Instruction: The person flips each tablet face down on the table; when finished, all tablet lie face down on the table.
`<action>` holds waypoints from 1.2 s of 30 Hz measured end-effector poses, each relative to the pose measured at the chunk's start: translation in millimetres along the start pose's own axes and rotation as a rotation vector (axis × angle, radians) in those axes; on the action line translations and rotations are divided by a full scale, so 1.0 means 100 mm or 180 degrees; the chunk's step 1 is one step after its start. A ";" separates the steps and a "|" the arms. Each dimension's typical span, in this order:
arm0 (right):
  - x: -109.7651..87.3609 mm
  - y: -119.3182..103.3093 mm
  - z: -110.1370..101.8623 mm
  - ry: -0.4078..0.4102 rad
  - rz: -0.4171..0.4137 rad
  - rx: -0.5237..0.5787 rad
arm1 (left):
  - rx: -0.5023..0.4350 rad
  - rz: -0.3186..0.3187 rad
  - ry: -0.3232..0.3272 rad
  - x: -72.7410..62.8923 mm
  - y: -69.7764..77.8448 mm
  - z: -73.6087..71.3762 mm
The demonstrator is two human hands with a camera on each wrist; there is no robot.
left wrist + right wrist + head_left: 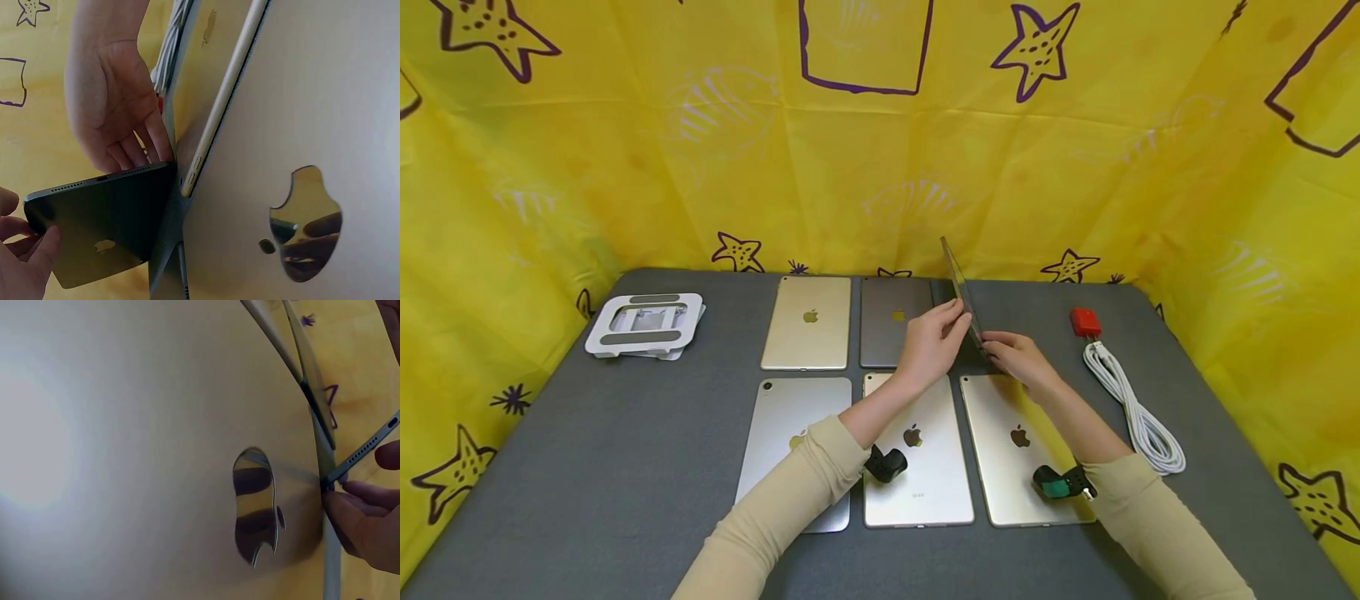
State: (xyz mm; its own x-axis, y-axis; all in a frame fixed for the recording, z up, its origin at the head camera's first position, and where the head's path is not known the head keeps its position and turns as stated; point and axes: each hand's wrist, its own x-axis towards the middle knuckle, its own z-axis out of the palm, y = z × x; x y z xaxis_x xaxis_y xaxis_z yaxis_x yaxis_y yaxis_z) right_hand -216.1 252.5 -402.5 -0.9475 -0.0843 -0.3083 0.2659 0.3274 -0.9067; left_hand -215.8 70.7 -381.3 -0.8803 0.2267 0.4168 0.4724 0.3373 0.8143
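A thin dark grey tablet (959, 282) stands tilted on edge above the back row, seen nearly edge-on in the head view. My left hand (931, 342) pinches it along one side. The right hand (1021, 360) grips its lower edge, low over the table. In the left wrist view the back of this tablet (103, 234) shows an apple logo, with speaker holes and a port along its edge. Beneath my forearms lie a silver tablet (917, 475) and a pale gold tablet (1018, 408), backs up.
Left of the hands lie a gold tablet (808, 333), a dark grey tablet (883, 296) and another silver tablet (775, 408). A white folding stand (645, 337) sits far left. On the right are a red charger plug (1085, 322) and a coiled white cable (1138, 417). Yellow curtains (850, 183) surround the table.
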 end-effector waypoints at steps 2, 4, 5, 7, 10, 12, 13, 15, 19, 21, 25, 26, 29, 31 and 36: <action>0.00 -0.01 0.02 -0.0038 -0.0047 0.0048 | 0.0024 0.0071 0.0010 0.02 0.01 0.00; 0.01 -0.02 0.05 -0.0056 -0.0083 0.0109 | 0.0037 0.0122 0.0014 0.03 0.02 -0.01; 0.01 -0.02 0.07 -0.0060 -0.0096 0.0143 | 0.0044 0.0141 0.0016 0.04 0.02 -0.01; 0.02 -0.02 0.08 -0.0068 -0.0111 0.0181 | 0.0038 0.0158 0.0016 0.05 0.02 0.00; 0.03 -0.02 0.08 -0.0097 -0.0107 0.0240 | -0.0013 0.0154 0.0012 0.05 0.03 0.01; 0.03 -0.02 0.06 -0.0141 -0.0103 0.0243 | -0.0055 0.0152 0.0017 0.06 0.03 0.03; 0.03 -0.03 0.05 -0.0160 -0.0109 0.0230 | -0.0069 0.0163 0.0019 0.06 0.03 0.04; 0.03 -0.06 0.01 -0.0187 -0.0103 0.0162 | -0.0081 0.0172 0.0026 0.07 0.04 0.06; 0.03 -0.19 -0.09 -0.0204 -0.0140 0.0092 | -0.0065 0.0215 0.0033 0.08 0.06 0.09; 0.05 -0.27 -0.14 -0.0166 -0.0207 0.0151 | -0.0040 0.0233 0.0030 0.09 0.07 0.10; 0.09 -0.43 -0.20 0.0064 -0.0510 0.0357 | 0.0026 0.0293 0.0053 0.09 0.08 0.12; 0.11 -0.46 -0.21 0.0151 -0.0613 0.0372 | 0.0024 0.0309 0.0060 0.10 0.07 0.12; 0.15 -0.56 -0.20 0.0352 -0.0913 0.0382 | 0.0047 0.0337 0.0095 0.10 0.07 0.14; 0.18 -0.62 -0.19 0.0428 -0.1041 0.0332 | 0.0062 0.0358 0.0115 0.10 0.08 0.15; 0.21 -0.66 -0.16 0.0376 -0.1083 0.0175 | 0.0103 0.0364 0.0125 0.10 0.09 0.17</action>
State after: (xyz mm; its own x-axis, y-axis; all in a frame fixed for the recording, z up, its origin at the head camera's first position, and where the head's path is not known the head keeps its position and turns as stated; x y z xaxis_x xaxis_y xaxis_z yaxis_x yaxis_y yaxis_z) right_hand -256.5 244.3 -344.5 -0.9965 -0.0693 0.0463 -0.0622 0.2479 -0.9668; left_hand -219.1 91.3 -376.3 -0.8213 0.2296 0.5222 0.5704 0.3408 0.7473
